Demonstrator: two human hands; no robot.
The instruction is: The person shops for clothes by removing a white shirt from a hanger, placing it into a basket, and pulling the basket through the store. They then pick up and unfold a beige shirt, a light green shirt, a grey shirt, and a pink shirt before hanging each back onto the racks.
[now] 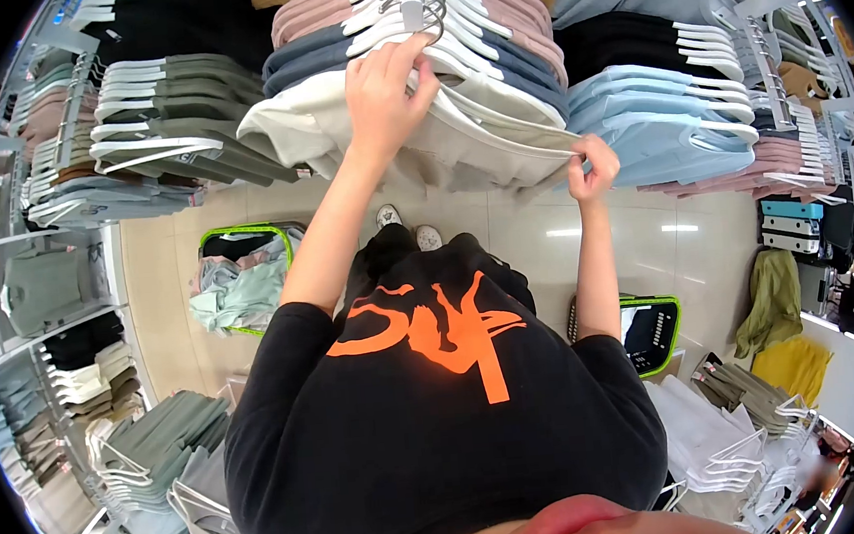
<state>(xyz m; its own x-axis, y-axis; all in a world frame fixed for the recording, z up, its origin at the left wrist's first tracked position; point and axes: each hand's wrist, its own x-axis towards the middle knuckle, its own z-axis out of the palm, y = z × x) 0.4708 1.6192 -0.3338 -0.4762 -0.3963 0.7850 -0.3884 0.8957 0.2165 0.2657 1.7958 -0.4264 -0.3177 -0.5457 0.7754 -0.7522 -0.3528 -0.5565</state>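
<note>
A beige shirt hangs at the front of the rail in front of me, on a white hanger. My left hand is closed at the top of that hanger, just below its metal hook. At the shirt's right side, my right hand pinches the edge of the fabric and holds it stretched outward. Behind the beige shirt are dark blue shirts and pink shirts on white hangers. The hanger's lower part is partly hidden by cloth and fingers.
Light blue shirts hang to the right, dark green ones to the left. On the tiled floor stand a green-rimmed basket of clothes at left and another basket at right. More racks stand behind me.
</note>
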